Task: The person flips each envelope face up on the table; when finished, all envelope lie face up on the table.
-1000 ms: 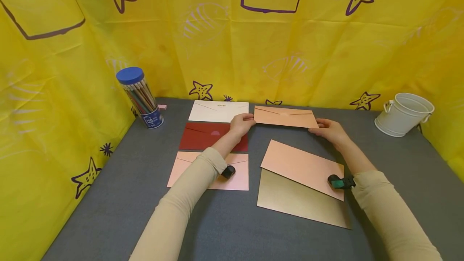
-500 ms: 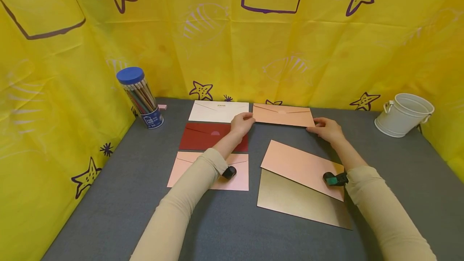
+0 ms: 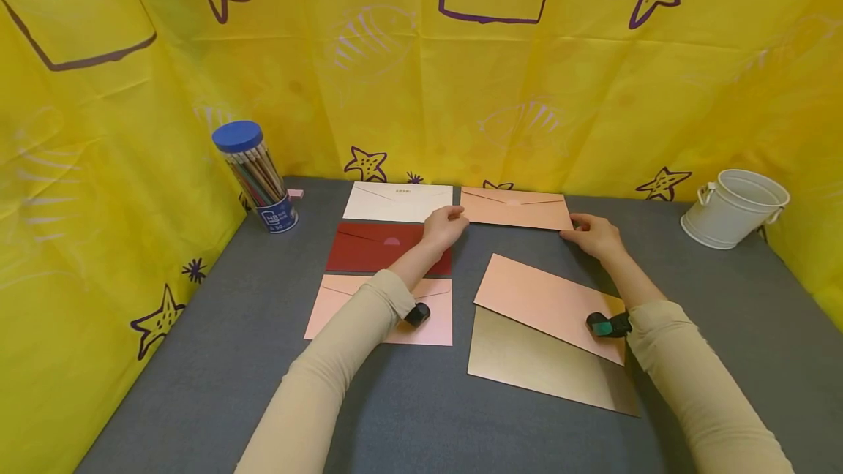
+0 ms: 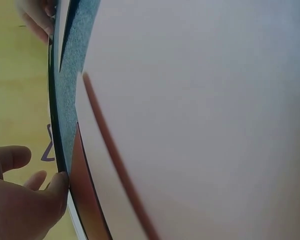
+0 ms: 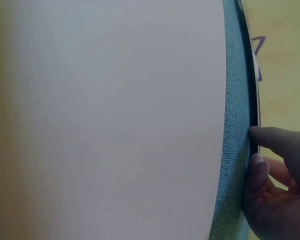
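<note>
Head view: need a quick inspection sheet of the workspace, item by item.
Surface: grey table, flat.
Job's things: peach envelope at the back; both hands at its ends.
Clutter: white envelope, dark red envelope, pink envelope, second peach envelope overlapping a gold envelope; pencil tub; small eraser; white bucket.
Grippers: left hand and right hand touch the envelope's edges.
Cables: nothing seen.
Surroundings: yellow starfish-print backdrop.

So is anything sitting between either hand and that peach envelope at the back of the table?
Nothing visible. The left hand touches the left end of the peach envelope and the right hand touches its right end. The white envelope lies beside it on the left, apart.
</note>
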Available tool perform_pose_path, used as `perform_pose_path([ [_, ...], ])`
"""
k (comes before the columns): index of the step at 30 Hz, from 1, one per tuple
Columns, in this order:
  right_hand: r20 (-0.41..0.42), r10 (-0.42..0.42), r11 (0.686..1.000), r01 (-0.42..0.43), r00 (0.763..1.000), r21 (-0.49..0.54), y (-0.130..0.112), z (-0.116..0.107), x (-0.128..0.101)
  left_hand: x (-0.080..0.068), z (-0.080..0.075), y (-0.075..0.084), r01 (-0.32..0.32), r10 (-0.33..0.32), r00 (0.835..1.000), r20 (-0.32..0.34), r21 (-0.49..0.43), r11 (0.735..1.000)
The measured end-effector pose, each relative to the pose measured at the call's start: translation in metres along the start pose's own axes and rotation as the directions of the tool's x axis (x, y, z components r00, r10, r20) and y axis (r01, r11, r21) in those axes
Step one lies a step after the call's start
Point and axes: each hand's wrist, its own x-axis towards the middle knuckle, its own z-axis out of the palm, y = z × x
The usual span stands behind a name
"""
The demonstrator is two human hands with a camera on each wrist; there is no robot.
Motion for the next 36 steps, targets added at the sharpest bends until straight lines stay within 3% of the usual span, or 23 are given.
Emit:
perform_pose_path([
  [6, 0.016, -0.018, 0.999, 0.019, 1.000, -0.029, 0.001, 0.000, -0.001, -0.003, 0.000, 0.000, -0.021, 0.019, 0.999, 0.032, 0.045, 0.999],
  [14, 0.051, -0.054, 0.998, 0.053, 0.997, 0.036, 0.001, -0.004, -0.013, -0.011, -0.005, 0.003, -0.043, 0.031, 0.993, 0.113, 0.102, 0.994],
  [23, 0.123, -0.093, 0.992, 0.082, 0.988, 0.093, -0.001, -0.005, -0.038, -0.027, -0.013, 0.001, -0.178, 0.129, 0.957, 0.261, 0.172, 0.969],
  [28, 0.164, -0.151, 0.987, 0.139, 0.975, 0.084, -0.001, -0.005, -0.056, -0.039, -0.013, 0.000, -0.302, 0.189, 0.897, 0.400, 0.242, 0.922],
  [36, 0.166, -0.260, 0.966, 0.256, 0.951, 0.041, 0.001, -0.006, -0.085, -0.058, -0.013, -0.002, -0.504, 0.212, 0.748, 0.629, 0.330, 0.798],
])
